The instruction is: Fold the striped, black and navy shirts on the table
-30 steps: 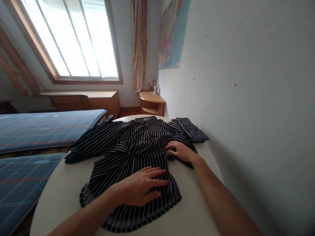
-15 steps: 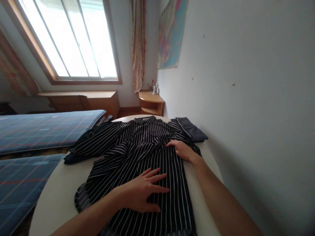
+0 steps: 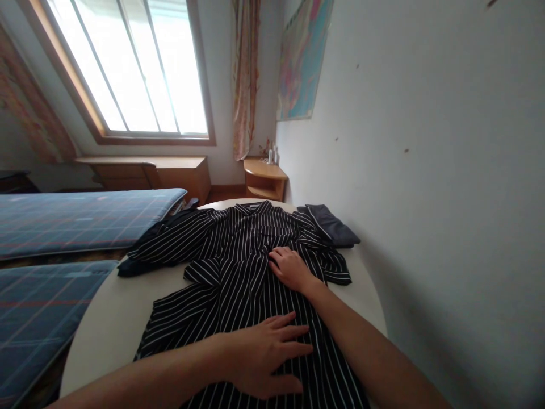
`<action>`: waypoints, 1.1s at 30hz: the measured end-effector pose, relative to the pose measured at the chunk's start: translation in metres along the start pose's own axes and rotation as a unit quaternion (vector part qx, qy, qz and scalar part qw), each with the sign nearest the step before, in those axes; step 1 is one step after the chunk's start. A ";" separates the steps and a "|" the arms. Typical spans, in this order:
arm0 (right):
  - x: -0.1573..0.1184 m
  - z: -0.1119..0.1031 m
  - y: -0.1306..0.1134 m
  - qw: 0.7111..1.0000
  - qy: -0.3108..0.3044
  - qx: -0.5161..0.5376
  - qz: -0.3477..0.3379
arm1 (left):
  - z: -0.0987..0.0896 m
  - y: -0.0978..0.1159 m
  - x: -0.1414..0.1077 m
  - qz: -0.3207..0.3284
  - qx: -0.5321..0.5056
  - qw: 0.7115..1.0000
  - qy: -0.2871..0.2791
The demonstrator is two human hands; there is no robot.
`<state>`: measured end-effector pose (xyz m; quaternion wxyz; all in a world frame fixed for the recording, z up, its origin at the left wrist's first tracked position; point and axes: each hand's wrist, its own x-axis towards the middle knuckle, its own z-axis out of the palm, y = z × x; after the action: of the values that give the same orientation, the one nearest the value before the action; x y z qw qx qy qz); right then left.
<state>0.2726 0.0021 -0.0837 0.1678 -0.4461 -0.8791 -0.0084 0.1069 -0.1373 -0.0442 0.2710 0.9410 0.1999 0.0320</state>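
Striped shirt (image 3: 244,292): spread on the round pale bench (image 3: 102,324), beneath both grips; the near end passes under the left grip and out of view, so we cannot record the hem.
Long axis: runs from the left grip outward past the right grip; stripes on the lower body follow roughly that line.
Collar (image 3: 255,208): at the far end, well beyond the right grip, pointing away toward the window (image 3: 136,74).
Sleeve (image 3: 172,244): angled out leftward, beyond and well apart from the left grip, a dark cloth (image 3: 131,269) showing beneath its end.
Left grip (image 3: 268,355): palm down over the lower body, fingers fanned wide, nothing grasped; full palm contact we cannot confirm.
Right grip (image 3: 290,268): palm down, beyond and slightly right of the left grip, fingers loosely bent on the shirt; whether the tips pinch a fold, we cannot tell.
Creases: gathered just beyond and left of the right grip.
Reason for hold: we judge that the right grip steadies cloth near the creases, while the left's spread suits flattening.
Reason for layout: we judge that the collar lies far out so the lower body falls within reach.
Folded grey cloth (image 3: 334,224): beyond and right of the right grip; we judge it is kept aside to give the shirt room.
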 end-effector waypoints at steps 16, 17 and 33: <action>-0.036 -0.012 0.041 0.992 -0.057 0.091 -0.060 | 0.033 0.007 -0.001 -0.119 0.027 0.986 0.117; -0.036 -0.013 0.047 0.992 -0.065 0.092 -0.061 | 0.031 0.005 0.000 -0.125 0.032 0.984 0.121; 0.018 -0.008 0.014 0.987 -0.064 0.001 0.147 | -0.039 -0.143 -0.060 -0.411 0.232 0.866 0.163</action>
<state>0.2764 0.0231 -0.0731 0.1113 -0.5700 -0.8128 0.0460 -0.0064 -0.0312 -0.0824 -0.0032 0.7907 0.6117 0.0230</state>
